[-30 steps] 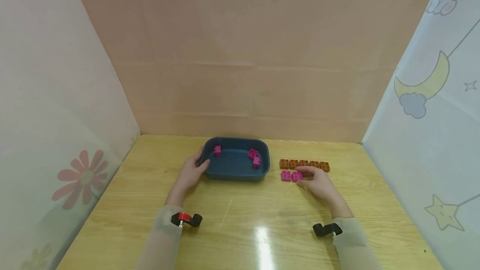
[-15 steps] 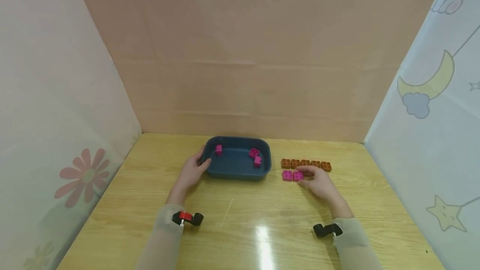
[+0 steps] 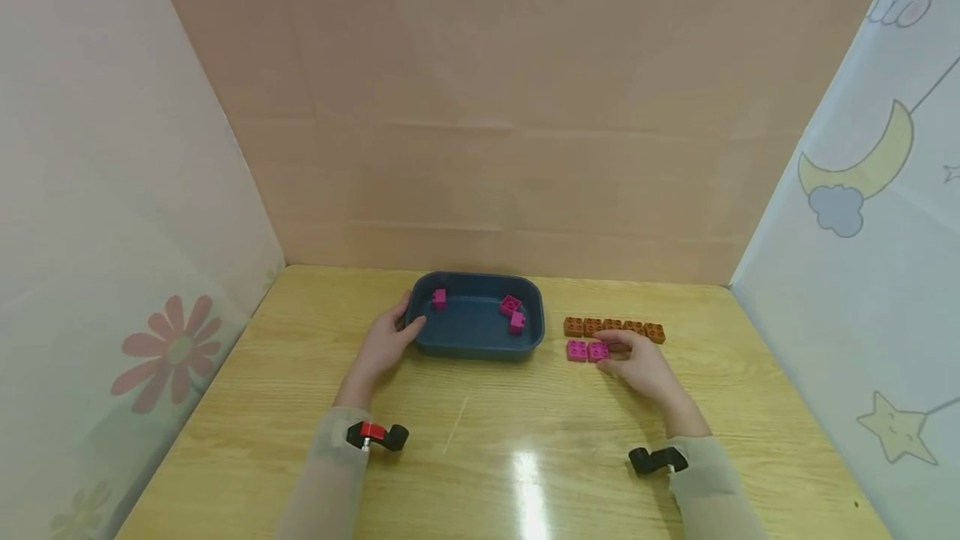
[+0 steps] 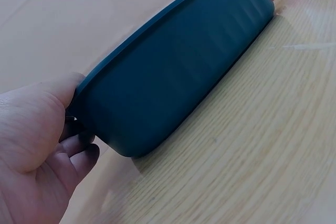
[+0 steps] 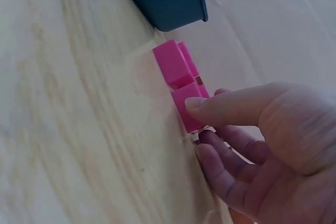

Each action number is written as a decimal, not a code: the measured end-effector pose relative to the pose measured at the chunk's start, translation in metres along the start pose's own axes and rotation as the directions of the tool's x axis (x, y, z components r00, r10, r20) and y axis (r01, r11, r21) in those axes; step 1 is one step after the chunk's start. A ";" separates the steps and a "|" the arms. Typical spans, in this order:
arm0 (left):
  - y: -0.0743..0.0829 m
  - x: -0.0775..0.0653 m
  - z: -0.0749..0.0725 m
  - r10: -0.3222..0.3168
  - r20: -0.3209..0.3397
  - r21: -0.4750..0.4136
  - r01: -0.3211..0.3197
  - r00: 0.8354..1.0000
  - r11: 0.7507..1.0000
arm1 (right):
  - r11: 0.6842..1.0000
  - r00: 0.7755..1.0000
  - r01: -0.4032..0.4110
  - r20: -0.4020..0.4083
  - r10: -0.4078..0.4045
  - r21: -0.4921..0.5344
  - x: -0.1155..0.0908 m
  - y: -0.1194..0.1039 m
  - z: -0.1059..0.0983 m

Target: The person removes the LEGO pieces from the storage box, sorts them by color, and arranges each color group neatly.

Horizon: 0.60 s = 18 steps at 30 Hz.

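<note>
A dark blue-green tray [image 3: 474, 352] stands at the back of the table with 3 pink toy bricks inside, one of them a tilted brick [image 3: 510, 305]. My left hand [image 3: 384, 346] grips the tray's left end, thumb over the rim and fingers behind the wall. On the table to the right, two pink bricks lie side by side. My right hand [image 3: 637, 363] pinches the right pink brick [image 3: 597, 352] between thumb and fingers; the left pink brick [image 3: 577, 351] is right beside it. In the right wrist view the thumb [image 5: 226, 108] presses the near face of the held brick.
Behind the pink pair runs a row of several orange-brown bricks [image 3: 573, 327], partly hidden by my right fingers. The wooden table [image 3: 480, 415] ends at a beige back sheet [image 3: 487, 148]. Patterned white side sheets [image 3: 840, 315] stand left and right.
The whole head view has shifted slightly. Both hands keep their places on the tray and the pink brick, and the bricks show no visible movement.
</note>
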<state>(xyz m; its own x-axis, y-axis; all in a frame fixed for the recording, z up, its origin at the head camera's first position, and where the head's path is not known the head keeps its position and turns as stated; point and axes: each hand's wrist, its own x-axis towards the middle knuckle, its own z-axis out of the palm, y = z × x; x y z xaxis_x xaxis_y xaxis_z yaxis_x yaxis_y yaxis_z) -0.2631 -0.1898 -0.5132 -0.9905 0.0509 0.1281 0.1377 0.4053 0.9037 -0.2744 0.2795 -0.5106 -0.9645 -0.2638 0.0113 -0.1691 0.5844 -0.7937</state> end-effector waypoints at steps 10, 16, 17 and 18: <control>0.000 0.002 0.000 -0.009 0.010 -0.002 0.009 1.000 1.000 | 1.000 0.999 0.004 -0.047 -0.004 -0.012 -0.005 -0.019 -0.015; 0.000 0.001 0.001 -0.029 0.018 0.000 0.029 0.999 1.000 | 0.995 1.000 0.021 -0.019 -0.020 0.095 0.000 -0.043 -0.008; 0.001 0.001 0.001 -0.032 0.018 -0.001 0.032 0.999 1.000 | 0.992 1.000 0.029 -0.013 -0.027 0.120 0.002 -0.048 -0.005; 0.001 0.001 0.001 -0.030 0.019 -0.003 0.030 0.999 1.000 | 0.989 0.999 0.038 -0.011 -0.036 0.142 0.004 -0.053 -0.002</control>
<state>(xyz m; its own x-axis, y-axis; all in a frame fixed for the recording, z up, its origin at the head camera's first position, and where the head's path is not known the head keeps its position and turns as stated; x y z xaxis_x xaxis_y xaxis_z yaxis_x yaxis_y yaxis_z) -0.2638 -0.1880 -0.5127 -0.9941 0.0560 0.0932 0.1079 0.4039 0.9084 -0.2695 0.2494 -0.4673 -0.9599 -0.2762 0.0472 -0.1748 0.4589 -0.8711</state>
